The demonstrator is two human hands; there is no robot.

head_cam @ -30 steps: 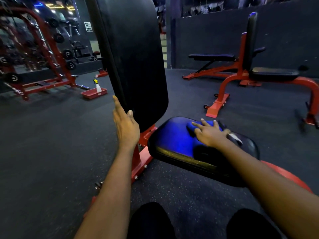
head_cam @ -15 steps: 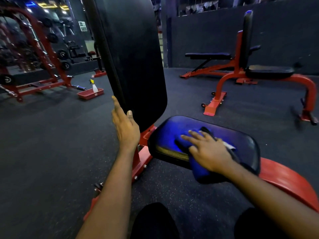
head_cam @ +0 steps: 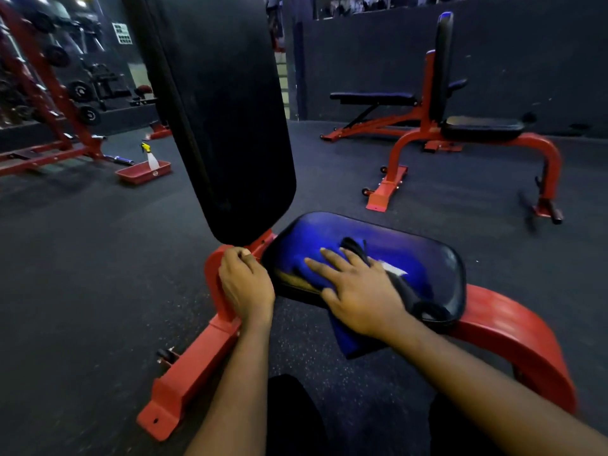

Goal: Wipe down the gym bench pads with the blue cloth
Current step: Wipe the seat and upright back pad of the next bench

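Cloth: the blue cloth [head_cam: 352,342], soft and folded, lies on the near left part of the seat pad [head_cam: 424,255], with one end hanging over the pad's 6 o'clock edge. The right hand [head_cam: 358,291] presses flat on it; its fingers [head_cam: 324,266] are straight and spread, pointing to 10 o'clock, and curl round nothing. The seat pad is a rounded rectangle of glossy dark vinyl showing a blue sheen.

At 9 o'clock of the pad, the left hand [head_cam: 245,284] grips the red frame [head_cam: 197,366], a painted metal upright, with the fingers curled round it. The back pad [head_cam: 230,110], long, black and matt, rises at 11 o'clock, nearly upright.

The floor [head_cam: 82,291] is dark speckled rubber. A spray bottle [head_cam: 152,158] stands in a red tray [head_cam: 141,172] far off at 10 o'clock. A second bench [head_cam: 477,130] stands at 1 o'clock.
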